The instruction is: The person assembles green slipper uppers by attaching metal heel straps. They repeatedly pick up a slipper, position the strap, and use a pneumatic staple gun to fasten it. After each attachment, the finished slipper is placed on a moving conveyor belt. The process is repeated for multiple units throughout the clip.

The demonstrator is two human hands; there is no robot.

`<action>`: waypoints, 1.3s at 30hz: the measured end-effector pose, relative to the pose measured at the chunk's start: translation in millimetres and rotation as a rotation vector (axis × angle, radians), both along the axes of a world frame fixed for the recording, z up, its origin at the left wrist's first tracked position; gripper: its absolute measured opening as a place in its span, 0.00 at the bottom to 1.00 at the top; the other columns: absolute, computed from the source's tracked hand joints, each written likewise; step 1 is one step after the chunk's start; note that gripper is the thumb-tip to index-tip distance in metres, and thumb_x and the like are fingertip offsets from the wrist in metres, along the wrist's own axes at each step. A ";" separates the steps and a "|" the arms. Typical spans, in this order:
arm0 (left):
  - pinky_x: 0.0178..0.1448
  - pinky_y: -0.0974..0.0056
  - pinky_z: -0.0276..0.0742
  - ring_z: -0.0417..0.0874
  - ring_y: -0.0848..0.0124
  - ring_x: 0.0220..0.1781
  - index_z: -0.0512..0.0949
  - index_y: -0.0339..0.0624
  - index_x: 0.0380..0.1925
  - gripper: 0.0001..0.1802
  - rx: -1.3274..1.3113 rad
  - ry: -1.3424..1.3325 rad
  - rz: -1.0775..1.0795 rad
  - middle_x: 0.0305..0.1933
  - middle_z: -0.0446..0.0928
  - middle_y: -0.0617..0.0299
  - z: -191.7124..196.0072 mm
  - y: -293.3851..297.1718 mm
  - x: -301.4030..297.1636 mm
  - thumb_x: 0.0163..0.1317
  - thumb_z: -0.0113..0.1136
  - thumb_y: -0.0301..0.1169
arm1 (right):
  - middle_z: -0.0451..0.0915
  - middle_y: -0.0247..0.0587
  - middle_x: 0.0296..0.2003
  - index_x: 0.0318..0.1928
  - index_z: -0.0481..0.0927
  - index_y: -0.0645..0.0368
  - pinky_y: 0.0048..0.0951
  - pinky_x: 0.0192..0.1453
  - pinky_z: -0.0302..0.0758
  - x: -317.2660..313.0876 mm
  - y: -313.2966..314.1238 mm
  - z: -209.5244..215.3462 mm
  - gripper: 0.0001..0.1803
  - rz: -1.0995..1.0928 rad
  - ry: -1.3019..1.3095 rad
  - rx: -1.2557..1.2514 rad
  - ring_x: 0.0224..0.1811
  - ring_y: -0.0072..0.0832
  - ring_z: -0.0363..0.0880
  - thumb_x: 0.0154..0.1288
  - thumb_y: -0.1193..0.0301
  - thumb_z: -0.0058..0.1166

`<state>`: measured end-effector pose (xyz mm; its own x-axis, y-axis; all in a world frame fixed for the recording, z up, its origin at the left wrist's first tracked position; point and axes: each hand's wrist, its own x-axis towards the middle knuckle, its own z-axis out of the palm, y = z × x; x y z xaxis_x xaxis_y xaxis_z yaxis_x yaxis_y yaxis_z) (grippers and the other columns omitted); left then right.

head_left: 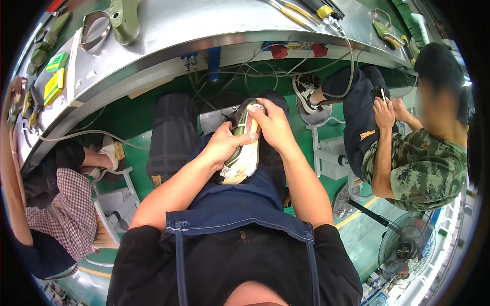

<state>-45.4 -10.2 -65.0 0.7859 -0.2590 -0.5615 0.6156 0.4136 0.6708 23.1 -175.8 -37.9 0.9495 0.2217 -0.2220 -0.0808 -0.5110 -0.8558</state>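
Above my lap I hold an olive-green shoe upper on a last, its pale underside facing up. The end nearer me shows a light insole with whitish, ragged edges. My left hand grips its left side, thumb laid across the underside. My right hand wraps the far right part, thumb pressing near the far end. A dark blue apron covers my lap beneath the shoe. My palms hide much of the shoe's sides.
Ahead curves a metal workbench bearing a green shoe last, a strap loop, yellow box, green box and pliers. Cables hang below. Co-workers sit left and right, near a fan.
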 end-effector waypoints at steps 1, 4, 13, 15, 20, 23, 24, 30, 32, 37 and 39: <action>0.44 0.61 0.87 0.90 0.67 0.37 0.74 0.27 0.54 0.29 -0.050 0.024 -0.011 0.41 0.85 0.53 0.5 1.6 5.3 0.62 0.76 0.34 | 0.87 0.54 0.48 0.61 0.78 0.75 0.33 0.58 0.79 9.1 4.1 5.0 0.32 0.020 -0.003 -0.040 0.51 0.32 0.85 0.74 0.55 0.61; 0.43 0.61 0.87 0.90 0.67 0.36 0.75 0.27 0.52 0.26 -0.176 0.095 -0.061 0.40 0.85 0.53 2.3 0.5 21.3 0.66 0.73 0.38 | 0.87 0.57 0.46 0.60 0.79 0.75 0.34 0.56 0.80 33.7 1.6 -10.0 0.34 0.037 0.068 -0.109 0.49 0.36 0.86 0.74 0.52 0.60; 0.60 0.65 0.80 0.84 0.69 0.54 0.74 0.25 0.58 0.28 0.214 -0.097 0.000 0.54 0.82 0.51 -19.0 1.1 35.7 0.71 0.68 0.38 | 0.87 0.54 0.48 0.62 0.77 0.74 0.33 0.54 0.81 26.8 -18.3 -24.5 0.32 -0.058 0.257 0.213 0.48 0.35 0.86 0.71 0.57 0.65; 0.63 0.66 0.77 0.82 0.72 0.55 0.74 0.29 0.62 0.24 0.213 -0.180 0.135 0.55 0.82 0.55 -26.7 3.8 45.5 0.73 0.64 0.34 | 0.85 0.42 0.44 0.61 0.77 0.73 0.25 0.48 0.79 27.1 -22.7 -14.4 0.26 -0.152 0.394 0.377 0.44 0.19 0.81 0.72 0.67 0.66; 0.56 0.68 0.80 0.85 0.76 0.46 0.81 0.29 0.55 0.16 0.184 -0.192 0.042 0.46 0.86 0.59 -21.7 9.2 73.2 0.73 0.63 0.30 | 0.86 0.37 0.43 0.58 0.81 0.70 0.24 0.45 0.79 29.3 -31.5 -21.1 0.20 -0.128 0.290 0.406 0.42 0.18 0.81 0.74 0.69 0.64; 0.59 0.68 0.79 0.85 0.76 0.50 0.80 0.31 0.57 0.18 0.144 -0.221 -0.024 0.51 0.86 0.58 -14.5 6.2 75.0 0.73 0.63 0.31 | 0.85 0.35 0.42 0.57 0.82 0.68 0.23 0.44 0.78 27.5 -33.3 -21.6 0.17 -0.080 0.213 0.256 0.41 0.19 0.82 0.74 0.70 0.62; 0.58 0.68 0.79 0.84 0.75 0.50 0.81 0.31 0.58 0.18 0.178 -0.254 -0.026 0.51 0.85 0.58 -13.5 4.1 73.7 0.73 0.63 0.31 | 0.85 0.35 0.41 0.56 0.82 0.68 0.23 0.44 0.78 25.9 -33.7 -19.8 0.16 -0.060 0.192 0.192 0.40 0.19 0.82 0.74 0.70 0.62; 0.54 0.65 0.78 0.82 0.70 0.46 0.82 0.31 0.58 0.19 0.588 -0.523 -0.179 0.44 0.81 0.59 2.8 5.9 81.8 0.69 0.64 0.28 | 0.84 0.49 0.40 0.51 0.84 0.69 0.33 0.44 0.81 23.8 -30.3 -8.3 0.16 -0.066 0.012 0.066 0.36 0.33 0.85 0.71 0.69 0.63; 0.52 0.64 0.77 0.81 0.67 0.44 0.83 0.32 0.57 0.19 0.691 -0.650 -0.168 0.41 0.79 0.57 -0.6 5.5 81.2 0.68 0.64 0.26 | 0.84 0.49 0.39 0.51 0.84 0.69 0.33 0.44 0.81 22.8 -29.8 -6.9 0.15 -0.058 -0.036 0.050 0.37 0.36 0.85 0.71 0.69 0.62; 0.49 0.60 0.79 0.82 0.58 0.42 0.84 0.32 0.56 0.16 0.873 -0.854 -0.156 0.41 0.79 0.53 2.1 -0.7 82.6 0.68 0.63 0.23 | 0.84 0.51 0.40 0.50 0.84 0.69 0.35 0.45 0.81 17.5 -29.7 -8.7 0.14 -0.075 -0.089 0.043 0.39 0.41 0.86 0.72 0.71 0.61; 0.47 0.61 0.78 0.82 0.59 0.42 0.85 0.33 0.55 0.15 0.921 -0.884 -0.148 0.40 0.80 0.53 4.1 -4.5 80.4 0.69 0.63 0.22 | 0.84 0.51 0.40 0.50 0.83 0.69 0.36 0.45 0.82 13.5 -30.8 -9.1 0.13 -0.093 -0.112 0.058 0.39 0.41 0.86 0.72 0.71 0.61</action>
<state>35.1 -14.8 -60.8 0.9784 -0.1715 0.1156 -0.1824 -0.4523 0.8730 36.6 -206.6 -47.0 0.9847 0.1406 -0.1030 -0.0281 -0.4551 -0.8900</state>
